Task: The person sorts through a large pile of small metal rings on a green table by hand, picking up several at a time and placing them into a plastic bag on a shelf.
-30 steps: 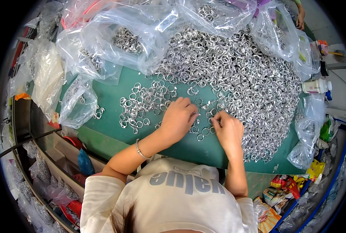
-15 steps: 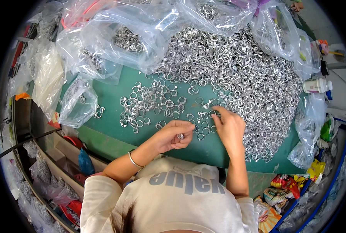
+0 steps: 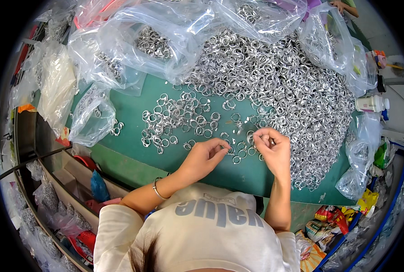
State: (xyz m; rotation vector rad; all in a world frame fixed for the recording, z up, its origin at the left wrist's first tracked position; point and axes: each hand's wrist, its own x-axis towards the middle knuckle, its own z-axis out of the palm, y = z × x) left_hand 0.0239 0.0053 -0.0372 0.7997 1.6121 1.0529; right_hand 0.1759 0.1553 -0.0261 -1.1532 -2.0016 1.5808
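Small silver metal rings, many with a raised setting, cover much of the green table (image 3: 165,165). My left hand (image 3: 205,157) is closed, thumb and forefinger pinched at a ring (image 3: 229,148) by their tips; its lower fingers curl out of sight. To its right, my right hand (image 3: 275,148) is closed too, palm turned inward, with its fingertips at another ring (image 3: 251,136). Between the hands lies a small loose group of rings (image 3: 236,159). A wider cluster of rings (image 3: 179,115) spreads beyond my left hand, and a large heap of rings (image 3: 297,90) fills the right and far side.
Clear plastic bags (image 3: 120,31) holding rings line the far edge, and a small bag (image 3: 92,118) lies at the left. A white bottle (image 3: 372,103) stands at the right edge. Open drawers (image 3: 70,181) are below left. A co-worker's hand (image 3: 340,6) shows at far right.
My right hand has drawn slightly back toward me and its fingers have curled in. My left hand has turned, and the ring seen in its lower fingers is now hidden.
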